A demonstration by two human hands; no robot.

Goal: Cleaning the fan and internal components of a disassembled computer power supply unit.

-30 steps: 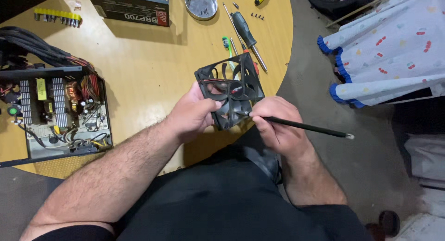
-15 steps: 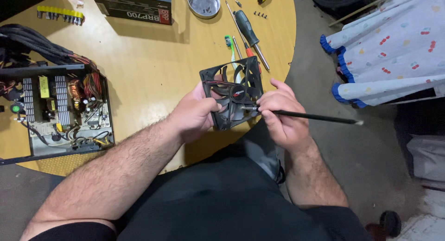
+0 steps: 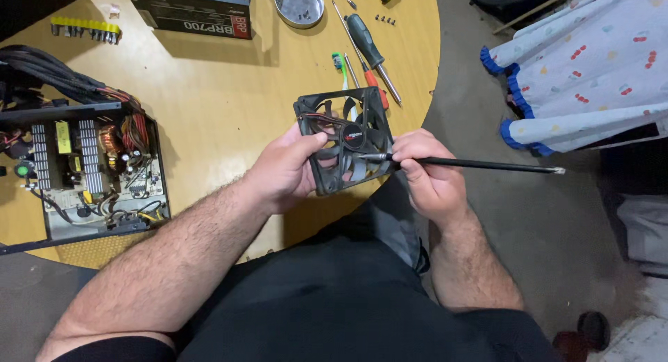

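at the far left an opened power supply (image 3: pixel 83 174) sits on the round wooden table (image 3: pixel 223 104), its lid off so the circuit board and coils lie bare, a bundle of cables trailing off its far side. beyond it lie a yellow bit strip (image 3: pixel 85 29) and a dark box (image 3: pixel 191 8). a small metal dish (image 3: pixel 299 3) at the far edge holds loose screws, likely so they don't roll away. just right of it screwdrivers (image 3: pixel 367 45) lie side by side, within easy reach.

the left hand (image 3: pixel 282 170) is closed around the near left edge of a black fan (image 3: pixel 344 139), thumb across the frame, tilting its face up at the table's near right edge. the right hand (image 3: pixel 428 181) pinches a thin black brush (image 3: pixel 473 165) like a pen, its tip touching the fan by the hub, the long handle sticking out right over the floor. further right hangs a spotted cloth (image 3: pixel 584 69) with blue trim.
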